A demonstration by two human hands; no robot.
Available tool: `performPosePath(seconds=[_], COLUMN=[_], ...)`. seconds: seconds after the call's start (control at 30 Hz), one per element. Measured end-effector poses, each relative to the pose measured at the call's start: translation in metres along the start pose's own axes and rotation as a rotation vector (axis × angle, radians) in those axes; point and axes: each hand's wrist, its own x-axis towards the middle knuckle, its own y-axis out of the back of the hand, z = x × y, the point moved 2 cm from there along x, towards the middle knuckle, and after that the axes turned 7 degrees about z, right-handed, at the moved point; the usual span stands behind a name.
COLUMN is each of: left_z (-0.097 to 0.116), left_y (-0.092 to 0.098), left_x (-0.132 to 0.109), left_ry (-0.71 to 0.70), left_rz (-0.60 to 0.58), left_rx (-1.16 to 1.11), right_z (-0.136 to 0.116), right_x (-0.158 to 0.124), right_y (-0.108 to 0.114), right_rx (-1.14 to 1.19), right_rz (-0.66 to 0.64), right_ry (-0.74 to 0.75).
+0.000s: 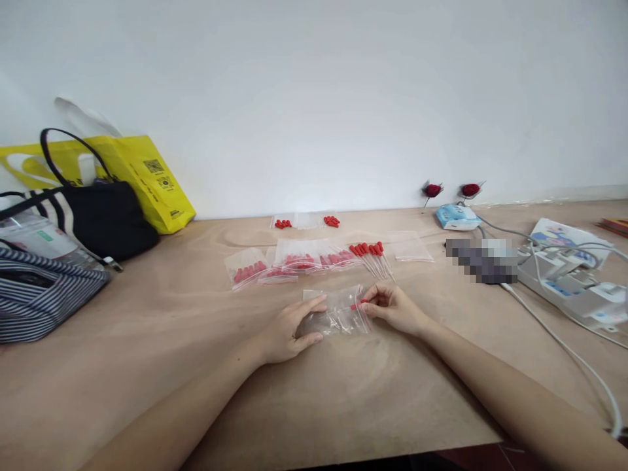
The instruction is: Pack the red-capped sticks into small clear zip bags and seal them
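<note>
A small clear zip bag [338, 313] lies on the wooden table [196, 366] in front of me. My left hand [289, 330] holds the bag's left end between thumb and fingers. My right hand [395, 307] pinches a red-capped dropper [360, 304] at the bag's right, open end; its thin clear stem reaches into the bag. Just beyond lies a loose bunch of red-capped droppers [371, 256]. A row of filled zip bags [289, 263] with red caps inside stretches to its left.
Empty clear bags [411, 247] and two small piles of red caps [307, 222] lie farther back. A black handbag [105, 219], a yellow bag [147, 176] and a striped bag [44, 294] stand left. Power strips with white cables [569, 278] and a blue tissue pack [457, 216] are right.
</note>
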Motion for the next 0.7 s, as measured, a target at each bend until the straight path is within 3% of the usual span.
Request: performPosePath(seconds=[0.13,0.3,0.7], left_z=[0.002,-0.003,-0.004], left_y=[0.001,0.002,-0.001], left_x=[0.001,0.001,0.004], left_ry=[0.012,0.042,-0.006], left_rz=[0.012,0.01,0.027], left_rx=[0.001,-0.023,0.02], right_z=[0.002,0.001,-0.002], right_x=[0.0,0.002,0.001], right_y=[-0.002,0.002,-0.006], right_rx=[-0.073,0.011,-0.082], right_rz=[-0.008,0.057,-0.136], right_ry=[0.03,-0.016,0.05])
